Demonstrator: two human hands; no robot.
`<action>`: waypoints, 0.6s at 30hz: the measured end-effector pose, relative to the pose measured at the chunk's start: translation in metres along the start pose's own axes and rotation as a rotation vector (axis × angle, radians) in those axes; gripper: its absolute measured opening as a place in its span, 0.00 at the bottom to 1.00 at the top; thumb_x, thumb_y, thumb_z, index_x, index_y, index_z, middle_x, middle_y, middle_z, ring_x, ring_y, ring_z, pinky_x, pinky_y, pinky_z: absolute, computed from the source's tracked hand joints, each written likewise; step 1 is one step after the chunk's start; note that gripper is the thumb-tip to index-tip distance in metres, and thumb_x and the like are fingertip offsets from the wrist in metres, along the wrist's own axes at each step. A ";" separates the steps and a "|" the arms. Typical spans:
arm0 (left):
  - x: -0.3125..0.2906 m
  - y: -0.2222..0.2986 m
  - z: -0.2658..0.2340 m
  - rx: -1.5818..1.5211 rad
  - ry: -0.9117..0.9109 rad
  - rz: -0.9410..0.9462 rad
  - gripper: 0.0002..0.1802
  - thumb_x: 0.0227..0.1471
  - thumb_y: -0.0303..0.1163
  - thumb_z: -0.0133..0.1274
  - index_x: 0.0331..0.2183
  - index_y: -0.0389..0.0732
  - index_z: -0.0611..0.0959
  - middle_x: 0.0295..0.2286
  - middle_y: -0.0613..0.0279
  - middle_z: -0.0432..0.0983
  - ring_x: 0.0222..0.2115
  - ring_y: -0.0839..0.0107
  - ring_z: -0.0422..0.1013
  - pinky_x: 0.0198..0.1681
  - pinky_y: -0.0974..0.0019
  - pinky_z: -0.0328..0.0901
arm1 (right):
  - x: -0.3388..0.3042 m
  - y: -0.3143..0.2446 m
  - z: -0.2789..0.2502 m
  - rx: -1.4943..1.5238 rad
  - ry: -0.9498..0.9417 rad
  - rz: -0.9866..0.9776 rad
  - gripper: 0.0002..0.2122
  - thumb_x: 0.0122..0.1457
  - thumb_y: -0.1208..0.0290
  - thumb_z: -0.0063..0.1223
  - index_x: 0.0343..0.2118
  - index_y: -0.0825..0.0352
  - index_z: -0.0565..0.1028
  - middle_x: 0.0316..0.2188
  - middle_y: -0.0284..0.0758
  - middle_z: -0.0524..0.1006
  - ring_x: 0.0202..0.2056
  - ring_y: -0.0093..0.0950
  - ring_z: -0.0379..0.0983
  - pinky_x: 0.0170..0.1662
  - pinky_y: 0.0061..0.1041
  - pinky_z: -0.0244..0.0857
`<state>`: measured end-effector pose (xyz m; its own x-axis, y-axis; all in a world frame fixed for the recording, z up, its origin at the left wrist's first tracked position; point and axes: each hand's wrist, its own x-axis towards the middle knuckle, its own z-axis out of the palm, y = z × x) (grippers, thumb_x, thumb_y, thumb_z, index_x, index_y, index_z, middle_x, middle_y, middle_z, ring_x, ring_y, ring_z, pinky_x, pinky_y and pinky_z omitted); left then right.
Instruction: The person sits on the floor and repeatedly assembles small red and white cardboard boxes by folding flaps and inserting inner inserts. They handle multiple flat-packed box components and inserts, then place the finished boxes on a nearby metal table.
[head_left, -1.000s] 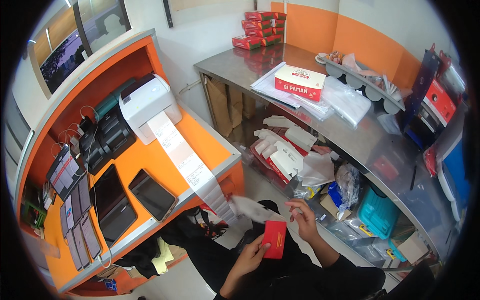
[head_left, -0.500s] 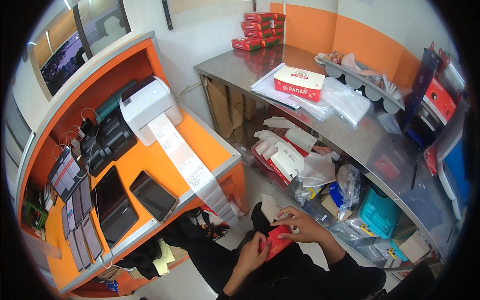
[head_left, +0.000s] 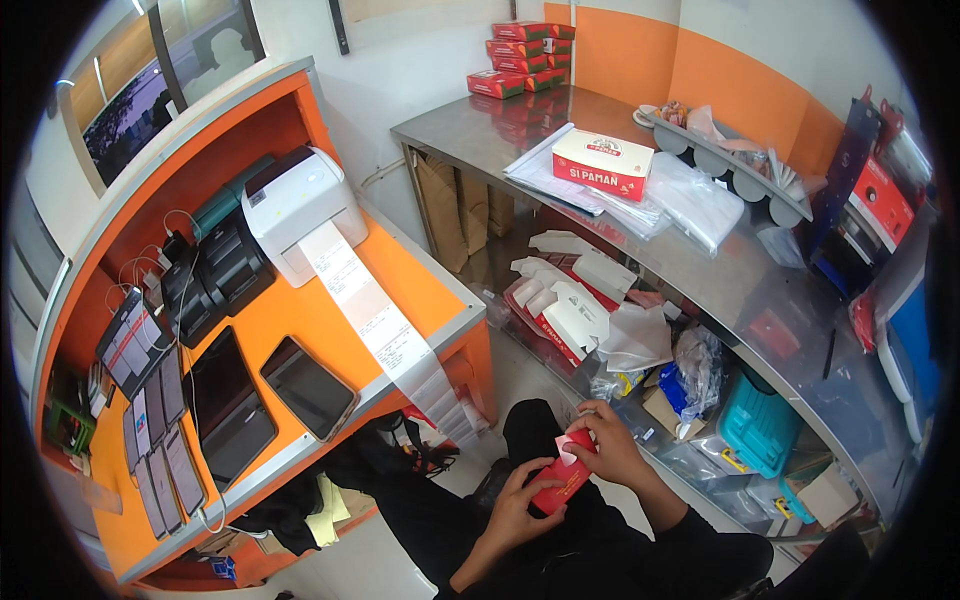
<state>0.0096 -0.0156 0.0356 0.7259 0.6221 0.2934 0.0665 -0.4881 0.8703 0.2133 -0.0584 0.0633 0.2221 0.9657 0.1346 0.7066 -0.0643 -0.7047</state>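
Above my lap I hold a small red carton (head_left: 568,484) between both hands. My left hand (head_left: 515,512) grips its near left side, fingers along the edge. On its far right end my right hand (head_left: 607,450) is closed, thumb and fingers pressed at a pale flap or inner patch (head_left: 570,449). What lies inside the carton cannot be seen.
To the left, an orange desk (head_left: 415,285) bears a white label printer (head_left: 303,214), several phones and a tablet (head_left: 230,405); a label strip (head_left: 375,325) hangs off its edge. At right, a steel table (head_left: 470,130) carries a red-and-white box (head_left: 601,180). Unfolded cartons (head_left: 565,312) lie below it.
The pale flap that stood up at the carton's far end is now folded down. My right hand has shifted up to that end, and my left hand has slid along the side.
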 end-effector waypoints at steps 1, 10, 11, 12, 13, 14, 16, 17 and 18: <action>0.000 0.000 0.003 -0.057 -0.013 0.001 0.23 0.34 0.35 0.67 0.36 0.42 0.80 0.47 0.54 0.67 0.48 0.57 0.66 0.49 0.59 0.63 | 0.000 0.000 0.000 -0.001 0.020 -0.004 0.12 0.45 0.69 0.63 0.33 0.64 0.75 0.45 0.37 0.66 0.40 0.32 0.70 0.33 0.24 0.69; -0.002 0.018 0.015 0.405 0.209 -0.044 0.25 0.34 0.36 0.66 0.38 0.42 0.77 0.46 0.54 0.68 0.45 0.55 0.67 0.46 0.58 0.65 | 0.000 0.002 0.002 0.005 0.086 -0.013 0.12 0.44 0.69 0.65 0.31 0.64 0.76 0.44 0.35 0.68 0.36 0.28 0.71 0.29 0.22 0.69; -0.003 0.019 0.014 0.397 0.197 -0.060 0.25 0.34 0.36 0.66 0.38 0.41 0.77 0.46 0.54 0.68 0.45 0.54 0.67 0.46 0.58 0.65 | 0.000 0.001 0.004 0.017 0.081 -0.014 0.13 0.43 0.69 0.65 0.32 0.64 0.76 0.44 0.35 0.68 0.35 0.28 0.71 0.28 0.22 0.69; -0.003 0.021 0.014 0.389 0.186 -0.075 0.25 0.34 0.35 0.66 0.38 0.41 0.77 0.45 0.54 0.68 0.45 0.54 0.67 0.45 0.58 0.65 | 0.000 0.000 0.005 0.030 0.075 -0.014 0.13 0.43 0.69 0.65 0.32 0.64 0.76 0.44 0.35 0.68 0.34 0.27 0.71 0.28 0.22 0.68; -0.002 0.022 0.012 0.382 0.174 -0.090 0.25 0.34 0.35 0.66 0.37 0.41 0.77 0.45 0.55 0.67 0.45 0.54 0.67 0.45 0.58 0.66 | 0.001 0.000 0.006 0.037 0.082 -0.015 0.13 0.43 0.69 0.66 0.32 0.64 0.76 0.44 0.35 0.68 0.34 0.26 0.71 0.28 0.21 0.68; -0.001 0.024 0.010 0.302 0.152 -0.136 0.24 0.34 0.34 0.66 0.37 0.41 0.76 0.45 0.55 0.67 0.45 0.54 0.67 0.45 0.58 0.66 | 0.001 -0.001 0.006 0.045 0.088 -0.016 0.13 0.43 0.69 0.66 0.32 0.64 0.76 0.44 0.35 0.68 0.33 0.26 0.71 0.27 0.21 0.67; 0.003 0.026 0.003 0.140 0.105 -0.224 0.24 0.35 0.32 0.66 0.37 0.40 0.76 0.45 0.55 0.67 0.46 0.54 0.67 0.46 0.58 0.66 | 0.001 -0.001 0.007 0.062 0.112 -0.017 0.13 0.43 0.69 0.66 0.32 0.64 0.76 0.44 0.35 0.68 0.33 0.25 0.71 0.27 0.20 0.67; 0.004 0.025 0.002 0.136 0.103 -0.193 0.24 0.35 0.31 0.66 0.37 0.40 0.76 0.46 0.55 0.66 0.48 0.54 0.66 0.47 0.58 0.65 | 0.001 0.000 0.007 0.072 0.130 -0.017 0.13 0.43 0.69 0.66 0.32 0.64 0.76 0.44 0.35 0.69 0.33 0.24 0.71 0.27 0.19 0.66; 0.005 0.023 0.001 0.132 0.101 -0.161 0.23 0.35 0.29 0.66 0.37 0.40 0.76 0.46 0.54 0.66 0.49 0.53 0.65 0.49 0.58 0.64 | 0.001 0.001 0.007 0.082 0.147 -0.017 0.13 0.43 0.69 0.66 0.31 0.64 0.76 0.44 0.35 0.69 0.33 0.24 0.71 0.27 0.19 0.66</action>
<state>0.0153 -0.0242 0.0564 0.6268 0.7535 0.1984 0.2698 -0.4488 0.8520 0.2091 -0.0559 0.0577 0.3109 0.9187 0.2435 0.6552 -0.0216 -0.7551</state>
